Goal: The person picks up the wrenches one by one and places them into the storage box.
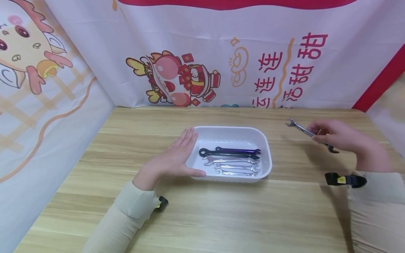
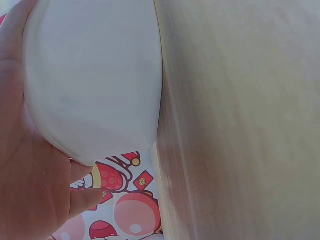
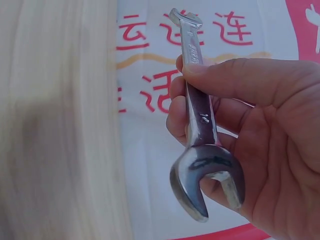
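In the head view, my right hand holds a silver double open-end wrench above the table, right of a white plastic tray. The right wrist view has the wrench's shank pinched between thumb and fingers, its larger end toward the camera. My left hand rests against the tray's left end, fingers straight along the rim and thumb at the near side. Inside the tray lie two dark wrenches and, nearer to me, several silver wrenches, roughly side by side.
A wood-grain table carries the tray. Behind it hangs a white printed cloth with red edging, and another printed cloth covers the left side. Each wrist wears a dark strap-on device, such as the right one.
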`<state>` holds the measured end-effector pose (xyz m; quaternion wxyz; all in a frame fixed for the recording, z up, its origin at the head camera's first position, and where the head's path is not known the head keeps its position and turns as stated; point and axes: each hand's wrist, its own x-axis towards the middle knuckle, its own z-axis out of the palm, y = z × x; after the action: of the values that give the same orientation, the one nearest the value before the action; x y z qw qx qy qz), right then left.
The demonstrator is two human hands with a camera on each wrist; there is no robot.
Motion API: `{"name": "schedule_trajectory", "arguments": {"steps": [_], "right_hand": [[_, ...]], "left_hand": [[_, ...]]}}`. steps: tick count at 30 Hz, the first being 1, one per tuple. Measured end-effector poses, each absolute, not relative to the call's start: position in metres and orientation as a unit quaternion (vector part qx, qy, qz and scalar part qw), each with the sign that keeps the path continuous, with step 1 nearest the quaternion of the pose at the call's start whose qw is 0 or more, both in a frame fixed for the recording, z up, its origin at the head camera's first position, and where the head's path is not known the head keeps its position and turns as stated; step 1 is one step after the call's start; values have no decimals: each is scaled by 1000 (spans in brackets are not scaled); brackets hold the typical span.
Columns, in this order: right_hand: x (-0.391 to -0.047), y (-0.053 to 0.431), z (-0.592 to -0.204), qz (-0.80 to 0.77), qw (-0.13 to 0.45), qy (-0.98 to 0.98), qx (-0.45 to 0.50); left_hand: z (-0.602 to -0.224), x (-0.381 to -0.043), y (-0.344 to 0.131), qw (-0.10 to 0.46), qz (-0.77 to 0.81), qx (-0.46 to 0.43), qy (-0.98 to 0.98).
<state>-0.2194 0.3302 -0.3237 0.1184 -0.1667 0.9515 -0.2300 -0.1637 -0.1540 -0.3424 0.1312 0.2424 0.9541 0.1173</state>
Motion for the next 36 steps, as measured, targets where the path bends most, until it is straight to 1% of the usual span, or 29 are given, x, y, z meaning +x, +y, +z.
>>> {"name": "schedule_trajectory", "arguments": {"steps": [13, 21, 29, 36], "right_hand": [[-217, 303, -309, -237, 98, 948, -187], [-215, 282, -299, -246, 97, 946, -188], [-212, 263, -294, -258, 66, 939, -216], [-210, 246, -293, -273, 52, 929, -245]], "left_hand": [[-342, -163, -154, 128, 119, 246, 953], [-342, -163, -154, 125, 123, 248, 953], [-343, -164, -154, 124, 123, 246, 953], [-342, -163, -153, 125, 122, 247, 953]]}}
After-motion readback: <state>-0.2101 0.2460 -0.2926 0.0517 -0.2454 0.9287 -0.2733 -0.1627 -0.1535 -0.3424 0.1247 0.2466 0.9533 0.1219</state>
